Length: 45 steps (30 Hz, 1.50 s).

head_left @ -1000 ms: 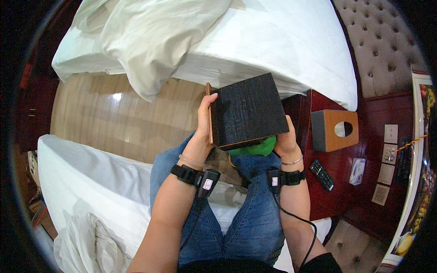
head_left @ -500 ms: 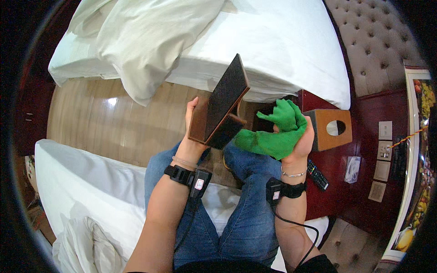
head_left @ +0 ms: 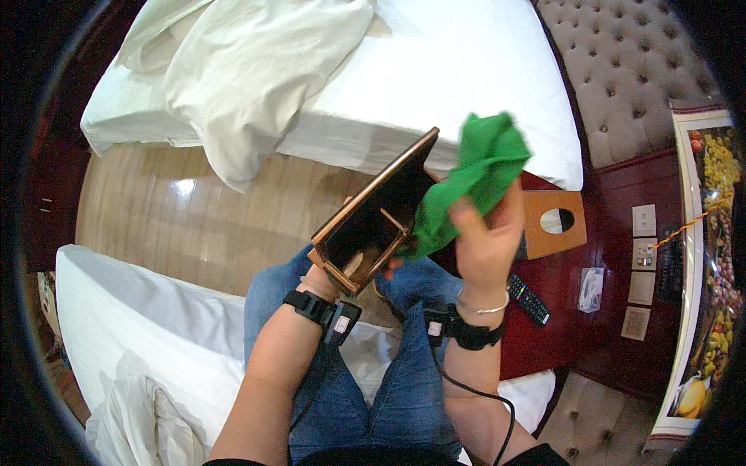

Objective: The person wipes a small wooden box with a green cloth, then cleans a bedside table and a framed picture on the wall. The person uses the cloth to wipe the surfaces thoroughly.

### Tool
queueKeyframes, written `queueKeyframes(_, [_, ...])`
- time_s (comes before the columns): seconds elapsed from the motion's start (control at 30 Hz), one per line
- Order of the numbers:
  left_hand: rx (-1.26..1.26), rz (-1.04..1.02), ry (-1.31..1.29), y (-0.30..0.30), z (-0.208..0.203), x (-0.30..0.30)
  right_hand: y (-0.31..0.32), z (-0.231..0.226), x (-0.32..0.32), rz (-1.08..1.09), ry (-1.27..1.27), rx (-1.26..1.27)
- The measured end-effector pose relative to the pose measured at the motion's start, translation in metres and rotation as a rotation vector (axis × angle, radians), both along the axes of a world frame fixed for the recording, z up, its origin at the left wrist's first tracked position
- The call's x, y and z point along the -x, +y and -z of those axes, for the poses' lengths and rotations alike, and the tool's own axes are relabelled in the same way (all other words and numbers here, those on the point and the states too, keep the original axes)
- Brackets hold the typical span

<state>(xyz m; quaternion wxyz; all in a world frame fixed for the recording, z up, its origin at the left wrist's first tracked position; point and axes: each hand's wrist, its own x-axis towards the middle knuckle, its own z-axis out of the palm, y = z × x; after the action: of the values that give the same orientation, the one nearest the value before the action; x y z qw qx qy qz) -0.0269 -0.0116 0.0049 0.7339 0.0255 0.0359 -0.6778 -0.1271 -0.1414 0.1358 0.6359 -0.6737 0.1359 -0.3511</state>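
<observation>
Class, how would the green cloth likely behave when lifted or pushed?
The cloth is probably floppy, since it bends and bunches at the right hand. It is likely light, as its folds look thin. Pushed, it would probably crumple rather than roll, showing no rigid shape.

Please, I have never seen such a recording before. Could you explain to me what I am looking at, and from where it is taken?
There is no robot here: these are a person's own bare hands. All the pictures come from one wide camera worn on the head, looking down, so straight edges look bent. A strapped black device sits on each wrist.

The left hand, partly hidden, holds a dark open box with brown edges. The right hand, slightly blurred, holds a bunched green cloth beside it.

On the dark red table at the right are a brown box with an oval opening, a black remote control and a white cable.
</observation>
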Motion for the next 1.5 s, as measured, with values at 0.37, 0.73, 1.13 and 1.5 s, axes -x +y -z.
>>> queueKeyframes(0.37, [-0.068, -0.024, -0.195, -0.002, -0.025, -0.01, -0.006, -0.013, -0.013, 0.104, 0.343, 0.855])
queueKeyframes(0.73, [-0.265, -0.525, -1.133, -0.02, 0.026, -0.014, -0.065, 0.06, 0.004, 0.378, 0.514, -0.037])
queueKeyframes(1.13, [-0.432, -0.353, -0.455, -0.008, -0.01, -0.03, -0.058, 0.075, -0.005, -0.044, 0.364, -0.215])
queueKeyframes(1.5, [-0.555, -0.502, -0.367, -0.009, -0.015, -0.038, -0.039, 0.067, -0.008, -0.024, 0.467, 0.013])
